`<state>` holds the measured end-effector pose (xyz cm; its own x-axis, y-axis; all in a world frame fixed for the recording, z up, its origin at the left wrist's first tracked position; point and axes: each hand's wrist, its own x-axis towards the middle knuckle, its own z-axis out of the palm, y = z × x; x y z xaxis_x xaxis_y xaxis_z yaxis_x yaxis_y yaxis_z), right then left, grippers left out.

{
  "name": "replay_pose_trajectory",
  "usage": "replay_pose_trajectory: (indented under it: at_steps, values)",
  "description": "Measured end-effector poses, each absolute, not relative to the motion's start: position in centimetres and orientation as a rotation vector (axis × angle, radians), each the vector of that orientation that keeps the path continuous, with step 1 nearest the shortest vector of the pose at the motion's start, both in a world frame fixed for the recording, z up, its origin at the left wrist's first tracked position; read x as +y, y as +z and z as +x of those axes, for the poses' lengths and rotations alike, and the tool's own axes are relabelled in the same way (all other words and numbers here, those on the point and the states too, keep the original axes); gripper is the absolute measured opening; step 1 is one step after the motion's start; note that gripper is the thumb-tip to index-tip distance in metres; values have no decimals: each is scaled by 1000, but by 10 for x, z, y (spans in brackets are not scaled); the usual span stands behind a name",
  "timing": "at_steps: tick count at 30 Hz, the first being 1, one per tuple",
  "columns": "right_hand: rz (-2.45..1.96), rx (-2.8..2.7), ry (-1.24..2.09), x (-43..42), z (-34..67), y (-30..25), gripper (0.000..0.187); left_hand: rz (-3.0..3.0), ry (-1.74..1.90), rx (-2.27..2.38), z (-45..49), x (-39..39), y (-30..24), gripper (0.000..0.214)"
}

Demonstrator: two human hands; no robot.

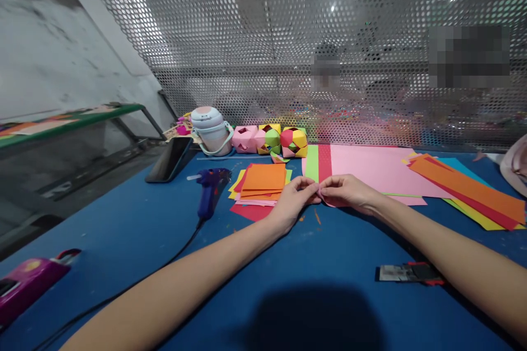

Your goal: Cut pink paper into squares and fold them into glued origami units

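Observation:
My left hand (297, 197) and my right hand (346, 192) meet at the middle of the blue table, fingertips pinched on a small piece of pink paper (320, 192). Most of the piece is hidden by the fingers, so its folds cannot be made out. Just left of my left hand lies a stack of square papers (263, 178), orange on top, with yellow, red and pink edges showing. Behind my right hand large pink sheets (370, 167) lie flat, beside red and green strips.
Folded paper balls (293, 142) and a lidded cup (212, 131) line the back edge. A blue glue gun (209, 192) trails its cord leftward, near a leaning phone (169, 160). A cutter (409, 273) lies by my right forearm; coloured strips (469, 184) are farther right.

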<state>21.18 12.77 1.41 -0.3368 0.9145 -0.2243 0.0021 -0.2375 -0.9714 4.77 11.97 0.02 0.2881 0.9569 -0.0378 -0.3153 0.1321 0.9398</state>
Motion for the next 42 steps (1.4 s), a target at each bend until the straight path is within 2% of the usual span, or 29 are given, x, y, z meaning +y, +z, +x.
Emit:
replay_pose_trajectory:
  at_steps: [19,42]
  values:
    - [-1177,-1303,1605,125,212,19,28,807,1054,636,44,116,6,34]
    - [-1172,-1315,1588,125,212,18,31,822,1026,642,43,118,6,26]
